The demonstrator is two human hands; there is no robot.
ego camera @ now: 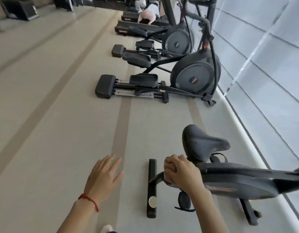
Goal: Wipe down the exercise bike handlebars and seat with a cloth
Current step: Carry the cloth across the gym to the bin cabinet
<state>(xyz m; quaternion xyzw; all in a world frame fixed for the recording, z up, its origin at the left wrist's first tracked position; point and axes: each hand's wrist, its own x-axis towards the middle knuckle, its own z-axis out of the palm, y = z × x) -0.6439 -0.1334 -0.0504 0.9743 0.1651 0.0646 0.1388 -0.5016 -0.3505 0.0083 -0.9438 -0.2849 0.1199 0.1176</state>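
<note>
- The seat (202, 145), at about four o'clock, is black padded stuff with a smooth, faintly sheened skin and a stitched seam.
- The bike body (237, 180) at four o'clock is dark matt plastic.
- The floor (53, 115) is matt, finely speckled grey with darker stripes.
- The elliptical (192, 74) at one o'clock has a smooth dark plastic wheel cover and bare silvery metal rails.
- A red cord bracelet (90, 200) at seven o'clock looks braided.

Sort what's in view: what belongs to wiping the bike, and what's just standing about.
For the job: exercise bike, its seat, right hand gripping below the seat, left hand open. No cloth visible.

Standing about: near elliptical, far elliptical, treadmills.
</note>
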